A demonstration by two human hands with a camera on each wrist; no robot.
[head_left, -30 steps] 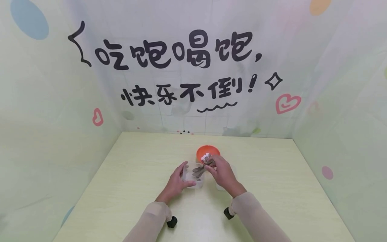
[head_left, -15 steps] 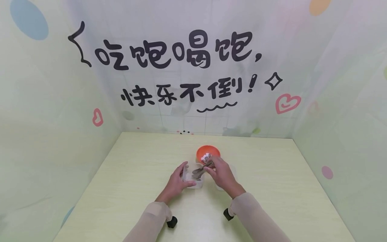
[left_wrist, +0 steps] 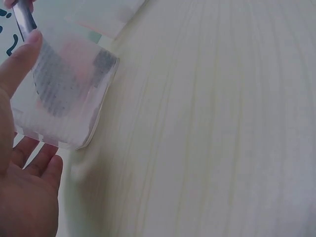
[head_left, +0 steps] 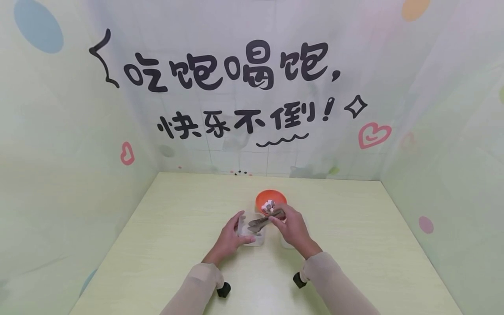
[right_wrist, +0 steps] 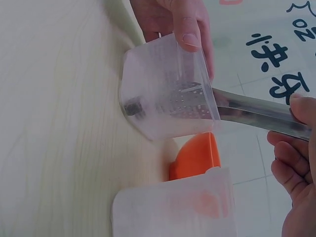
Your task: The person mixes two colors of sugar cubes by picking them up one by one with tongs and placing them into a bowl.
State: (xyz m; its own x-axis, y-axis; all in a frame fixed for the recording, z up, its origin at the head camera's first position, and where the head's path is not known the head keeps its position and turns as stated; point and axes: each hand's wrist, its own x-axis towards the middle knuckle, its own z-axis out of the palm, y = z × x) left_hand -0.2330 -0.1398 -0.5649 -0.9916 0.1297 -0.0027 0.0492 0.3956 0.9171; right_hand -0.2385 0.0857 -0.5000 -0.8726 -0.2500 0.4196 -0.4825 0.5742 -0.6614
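Note:
My left hand holds a clear plastic container at its left side, thumb on the near rim and fingers around the outer wall. My right hand grips metal tongs, whose perforated ends reach down inside this container. A small dark piece lies near the container's bottom, seen through the wall in the right wrist view; whether the tongs touch it I cannot tell. Behind the hands stands an orange bowl with several white and grey pieces, partly covered by my right hand.
A second clear container stands to the right of the held one, mostly under my right hand in the head view. All stand on a pale wooden table, with printed cloth walls at the back and sides.
The tongs have shifted slightly left, with their ends still in the container, and more of their length shows. My right hand has moved only a little; the left hand and container stay put.

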